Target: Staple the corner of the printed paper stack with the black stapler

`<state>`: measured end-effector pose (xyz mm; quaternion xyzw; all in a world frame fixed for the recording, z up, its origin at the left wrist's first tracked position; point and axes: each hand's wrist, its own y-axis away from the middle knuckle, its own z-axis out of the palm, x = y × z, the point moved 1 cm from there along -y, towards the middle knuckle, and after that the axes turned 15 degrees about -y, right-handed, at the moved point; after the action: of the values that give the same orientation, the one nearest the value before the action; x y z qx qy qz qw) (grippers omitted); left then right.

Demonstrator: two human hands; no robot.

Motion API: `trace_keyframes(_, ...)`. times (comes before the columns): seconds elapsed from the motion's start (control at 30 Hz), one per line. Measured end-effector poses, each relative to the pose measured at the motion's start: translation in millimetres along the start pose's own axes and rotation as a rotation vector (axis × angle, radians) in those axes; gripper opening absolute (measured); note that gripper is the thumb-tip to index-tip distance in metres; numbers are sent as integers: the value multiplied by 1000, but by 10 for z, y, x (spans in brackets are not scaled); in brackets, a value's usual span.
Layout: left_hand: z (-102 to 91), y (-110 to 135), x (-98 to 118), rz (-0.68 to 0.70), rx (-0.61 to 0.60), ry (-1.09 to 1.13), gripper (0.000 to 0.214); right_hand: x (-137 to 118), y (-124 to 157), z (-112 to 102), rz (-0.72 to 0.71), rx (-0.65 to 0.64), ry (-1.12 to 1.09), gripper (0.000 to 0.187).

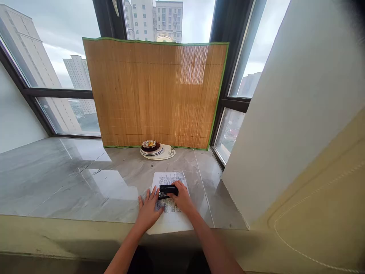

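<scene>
**Black device (169, 190) pinched over printed paper (173, 222), with slipping the main risk**

In the head view, the right hand (182, 196) has its grip closed around the right end of the black device, which looks like a stapler, though the detail is too small to be sure. The device lies crosswise over the printed text; whether its underside presses on the paper cannot be told. The left hand (148, 211) has its fingers spread, lying over the paper's left side, fingertips close to the device's other end. Whether they touch it is unclear.

The paper lies on the stone window ledge (114, 205), its lower edge seeming to reach past the front rim. On that glossy surface it could slide or skew if the left hand bears down too lightly or the device drags sideways. The overhang might crease if a forearm brushes it. If the device has a closing part, the nearby left fingertips could get nipped. The stacked dishes (170, 152) near the bamboo mat (142, 95) look well clear of both hands.
</scene>
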<state>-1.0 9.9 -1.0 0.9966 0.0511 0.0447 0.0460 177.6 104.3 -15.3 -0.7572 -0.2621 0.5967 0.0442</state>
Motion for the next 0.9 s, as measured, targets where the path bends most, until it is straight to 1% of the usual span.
trace_keyframes(0.1, -24, -1, 14, -14, -17, 6, 84, 6, -1, 3, 8, 6, -5, 27)
trace_keyframes(0.27, -95, 19, 103, -50, -60, -75, 85, 4, -3, 12, 18, 18, -6, 29)
trace_keyframes(0.37, -118, 32, 129, -45, -78, -87, 90, 12, -6, 9, 26, 25, -6, 28)
trace_keyframes(0.53, -87, 39, 105, -10, -47, -55, 93, 42, 0, -11, 9, 32, -50, 26)
trace_keyframes(0.63, -71, 33, 88, -7, -21, 3, 96, 52, 1, -17, 21, 53, -110, 24)
trace_keyframes(0.7, -95, 27, 95, -15, 0, 89, 99, 56, 0, -14, 39, 68, -166, 24)
trace_keyframes(0.8, -194, 25, 154, -18, 32, 239, 100, 69, -5, -10, 67, 105, -249, 27)
trace_keyframes(0.9, -313, 19, 245, -26, 28, 293, 100, 90, -11, -25, 61, 156, -289, 34)
